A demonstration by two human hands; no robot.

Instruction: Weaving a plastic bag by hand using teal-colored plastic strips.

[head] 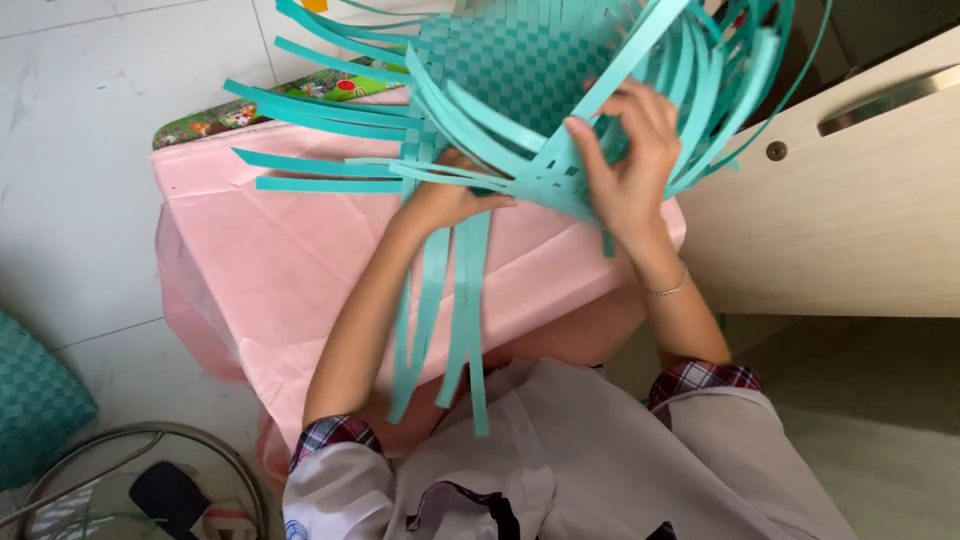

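Top of the teal woven basket (pixel 520 70) is cut off by the frame edge, so its full shape can't be made out. Left hand (pixel 450 195) is mostly hidden under loose strips; its fingers seem curled round the strips (pixel 455 300), but the exact grip can't be told. Right hand (pixel 625 160) is clearer: fingers spread and bent, thumb and fingertips pinching a flat strip at the basket's woven edge. The basket is held up between both hands, above a pink-covered stool or table (pixel 290 260).

Basket: flat, glossy plastic-like bands, tight checker weave in the middle, unwoven ends fanning out left and hanging down toward the lap. Pink cover: thin, creased sheet. Thin bracelet (pixel 668 290) on right wrist. Pale wood cabinet (pixel 850 220) with metal handle at right. Another teal woven piece (pixel 35 400), lower left, cut off. Round metal rim (pixel 180 440) bottom left, contents unclear.
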